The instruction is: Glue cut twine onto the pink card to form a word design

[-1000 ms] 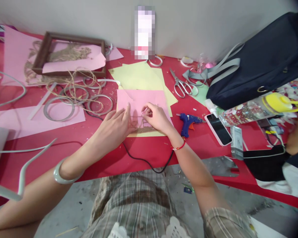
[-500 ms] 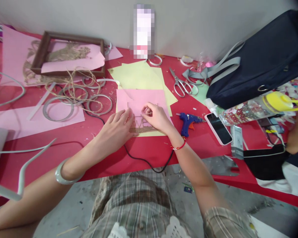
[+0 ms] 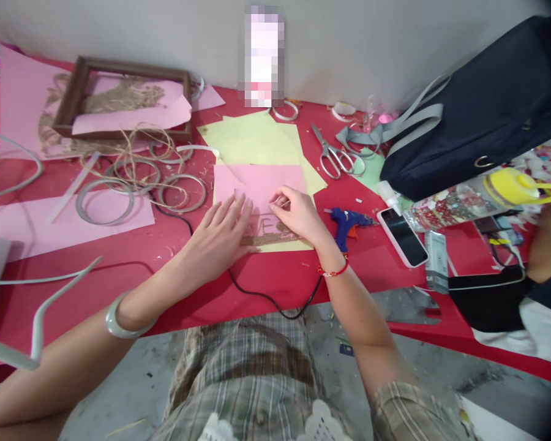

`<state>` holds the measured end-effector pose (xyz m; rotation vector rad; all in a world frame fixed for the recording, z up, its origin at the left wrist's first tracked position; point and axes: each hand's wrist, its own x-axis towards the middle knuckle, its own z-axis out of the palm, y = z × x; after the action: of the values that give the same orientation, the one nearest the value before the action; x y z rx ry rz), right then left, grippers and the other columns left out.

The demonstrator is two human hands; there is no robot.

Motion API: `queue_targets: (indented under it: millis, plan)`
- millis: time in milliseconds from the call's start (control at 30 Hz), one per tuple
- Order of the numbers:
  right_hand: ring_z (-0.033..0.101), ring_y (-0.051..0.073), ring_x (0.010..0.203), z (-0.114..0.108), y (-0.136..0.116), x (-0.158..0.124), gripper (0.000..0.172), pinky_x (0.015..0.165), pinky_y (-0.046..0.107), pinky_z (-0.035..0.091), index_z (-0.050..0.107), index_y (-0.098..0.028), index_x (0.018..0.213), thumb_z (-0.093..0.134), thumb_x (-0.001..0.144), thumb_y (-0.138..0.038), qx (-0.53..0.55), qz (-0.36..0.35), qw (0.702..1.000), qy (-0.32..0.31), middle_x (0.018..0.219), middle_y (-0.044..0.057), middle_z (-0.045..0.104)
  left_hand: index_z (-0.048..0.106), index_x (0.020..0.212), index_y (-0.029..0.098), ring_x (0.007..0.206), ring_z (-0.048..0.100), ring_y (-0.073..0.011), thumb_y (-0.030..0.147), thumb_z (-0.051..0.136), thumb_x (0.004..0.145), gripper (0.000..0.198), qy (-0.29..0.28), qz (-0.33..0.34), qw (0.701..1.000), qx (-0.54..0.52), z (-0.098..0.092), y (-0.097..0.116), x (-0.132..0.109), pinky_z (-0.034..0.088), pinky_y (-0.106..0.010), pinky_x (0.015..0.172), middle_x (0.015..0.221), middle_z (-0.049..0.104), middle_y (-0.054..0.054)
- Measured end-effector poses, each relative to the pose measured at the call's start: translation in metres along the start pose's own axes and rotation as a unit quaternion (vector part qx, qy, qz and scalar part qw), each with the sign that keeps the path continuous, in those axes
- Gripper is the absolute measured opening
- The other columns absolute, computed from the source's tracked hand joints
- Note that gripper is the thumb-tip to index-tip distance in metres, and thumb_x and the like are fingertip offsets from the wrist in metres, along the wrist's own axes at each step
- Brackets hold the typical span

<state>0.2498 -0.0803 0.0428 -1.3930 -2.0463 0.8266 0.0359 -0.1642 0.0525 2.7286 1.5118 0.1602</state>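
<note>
A pink paper sheet (image 3: 257,184) lies on stacked pale yellow sheets (image 3: 257,142), with twine letters (image 3: 267,227) glued near its lower edge. A brown twine strip (image 3: 266,240) runs beneath the letters. My left hand (image 3: 220,229) rests flat beside them, fingers spread on the pink sheet and holding nothing. My right hand (image 3: 298,214) is just above the letters, its fingertips pinched on a thin pale strand (image 3: 280,203). Its far end is too fine to follow.
On the red table (image 3: 275,288) lie a blue glue gun (image 3: 345,223), steel scissors (image 3: 335,156), a phone (image 3: 403,237), loose twine (image 3: 138,160), tape rings (image 3: 181,193) and a wooden frame (image 3: 128,64). A black cable (image 3: 266,300) crosses the front. A dark bag (image 3: 472,110) stands at right.
My left hand has slid left, uncovering the twine letters. My right hand has shifted slightly right and keeps its pinch.
</note>
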Motion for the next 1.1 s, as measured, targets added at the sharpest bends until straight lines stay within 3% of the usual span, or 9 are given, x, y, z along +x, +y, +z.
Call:
queue_targets:
  millis: [267,1100]
  plan:
    - [0.067,0.018,0.080,-0.002,-0.004,0.001,0.013,0.077,0.030,0.049,0.064,-0.021,0.086,0.072,0.086,-0.010,-0.045,0.019,0.999,0.006,0.080,0.001,0.071,0.039,0.161,0.005,0.160,0.026,-0.0424,0.049,0.055,0.106,0.073,-0.025,0.005,1.000,-0.010,0.010,0.003,0.001,0.024,-0.056,0.129,0.170,0.030,-0.029]
    - [0.066,0.019,0.079,-0.020,0.014,-0.002,0.017,0.079,0.032,0.051,0.066,-0.020,0.084,0.064,0.080,-0.003,-0.023,0.062,0.997,0.030,0.083,0.003,0.072,0.038,0.160,0.003,0.158,0.030,-0.0423,0.049,0.050,0.107,0.070,0.003,0.019,1.000,-0.020,0.014,-0.001,0.000,0.028,-0.057,0.128,0.169,0.033,-0.028]
